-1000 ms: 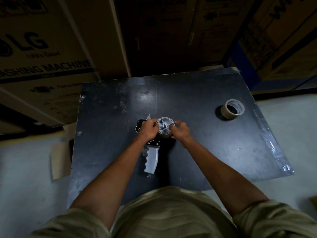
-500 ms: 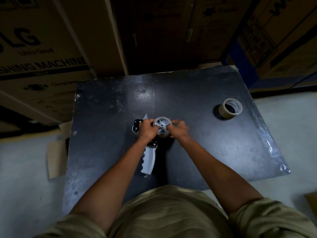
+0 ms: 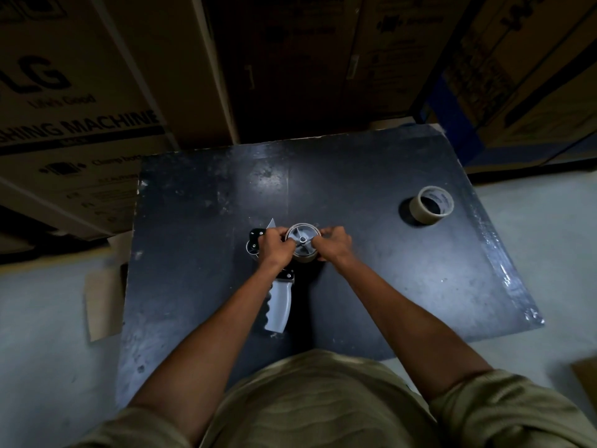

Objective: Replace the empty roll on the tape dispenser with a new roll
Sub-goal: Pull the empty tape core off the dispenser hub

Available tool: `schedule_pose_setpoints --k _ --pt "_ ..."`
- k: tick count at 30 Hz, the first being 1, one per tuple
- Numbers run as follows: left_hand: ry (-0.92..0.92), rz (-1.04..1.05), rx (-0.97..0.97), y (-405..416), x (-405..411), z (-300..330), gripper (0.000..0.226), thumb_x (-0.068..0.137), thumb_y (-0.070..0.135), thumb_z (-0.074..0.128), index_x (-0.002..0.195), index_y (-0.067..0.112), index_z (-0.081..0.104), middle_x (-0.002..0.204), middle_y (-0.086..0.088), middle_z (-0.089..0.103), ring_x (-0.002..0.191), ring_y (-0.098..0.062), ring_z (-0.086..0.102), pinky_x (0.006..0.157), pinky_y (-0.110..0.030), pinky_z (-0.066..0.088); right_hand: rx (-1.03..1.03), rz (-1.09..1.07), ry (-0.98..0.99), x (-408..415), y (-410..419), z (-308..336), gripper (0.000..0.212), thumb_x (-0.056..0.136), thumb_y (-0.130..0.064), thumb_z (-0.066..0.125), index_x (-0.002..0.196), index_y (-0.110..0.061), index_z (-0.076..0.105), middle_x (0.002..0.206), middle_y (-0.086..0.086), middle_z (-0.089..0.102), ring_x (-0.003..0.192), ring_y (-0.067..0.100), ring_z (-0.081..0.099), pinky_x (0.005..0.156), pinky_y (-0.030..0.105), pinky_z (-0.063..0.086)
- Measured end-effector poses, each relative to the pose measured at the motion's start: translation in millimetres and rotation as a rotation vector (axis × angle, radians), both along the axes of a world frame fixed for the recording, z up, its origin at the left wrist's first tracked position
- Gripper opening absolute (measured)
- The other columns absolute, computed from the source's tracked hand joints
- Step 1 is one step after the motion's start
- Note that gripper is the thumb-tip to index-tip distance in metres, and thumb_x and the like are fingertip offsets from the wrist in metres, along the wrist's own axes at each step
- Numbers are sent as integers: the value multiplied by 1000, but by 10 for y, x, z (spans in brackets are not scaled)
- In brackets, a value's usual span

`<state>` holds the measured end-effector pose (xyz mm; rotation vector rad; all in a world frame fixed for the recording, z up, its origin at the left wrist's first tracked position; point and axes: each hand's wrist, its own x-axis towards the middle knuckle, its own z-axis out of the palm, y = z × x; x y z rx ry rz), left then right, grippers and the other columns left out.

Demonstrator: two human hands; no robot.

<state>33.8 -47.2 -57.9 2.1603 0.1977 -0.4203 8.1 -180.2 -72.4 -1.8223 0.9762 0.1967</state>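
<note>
Probably a warehouse: stacked washing-machine cartons [image 3: 74, 101] behind the table [image 3: 206, 195].

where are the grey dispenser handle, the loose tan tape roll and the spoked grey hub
grey dispenser handle [image 3: 278, 307]: head view, middle of the grip
loose tan tape roll [image 3: 420, 212]: head view, outer wall nearest the camera
spoked grey hub [image 3: 303, 238]: head view, spoked top face

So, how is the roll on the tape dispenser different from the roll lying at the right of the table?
The roll on the dispenser sits on the spoked hub, gripped by the left hand and right hand; the loose roll lies alone, untouched. The dispenser's roll is mostly hidden, showing only a thin tan band; the loose roll shows fully, with an open centre. Both look tan and round.
</note>
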Motion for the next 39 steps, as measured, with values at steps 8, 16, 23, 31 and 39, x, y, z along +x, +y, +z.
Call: schedule_pose_setpoints --k 8,16,23,31,39 --pt "-6 5 -17 3 -15 46 26 81 7 64 104 11 77 97 -8 77 91 -22 69 75 -21 46 -45 47 20 37 -10 -11 15 54 -32 60 57 -20 67 78 14 75 83 32 75 75 50 63" --pt "-10 14 -30 -7 -27 47 27 81 7 62 102 15 78 90 -7 77 86 -23 69 76 -27 53 -140 149 53 43 -10 -8 55 43 -48 50 75 -8 70 89 21 73 84 34 72 74 43 63" --pt "-80 -76 14 24 -68 53 20 89 16 60 100 15 77 91 -8 77 88 -25 69 80 -31 54 -203 301 102 13 30 354 45 62 -36 67 95 -6 75 101 23 74 102 35 71 82 35 56" --pt "40 -153 165 79 2 144 48 72 47 50 95 11 73 94 -20 69 90 -35 66 80 -40 56 -310 492 77 137 34 341 22 81 -19 71 97 -3 74 105 25 73 104 40 67 75 32 48" --pt "-22 -26 95 -11 -108 180 18 81 9 55 72 0 68 78 -24 69 79 -38 65 63 -35 43 -281 488 134 183 -39 348 28 83 -19 68 103 1 70 114 24 70 107 38 66 71 25 39"
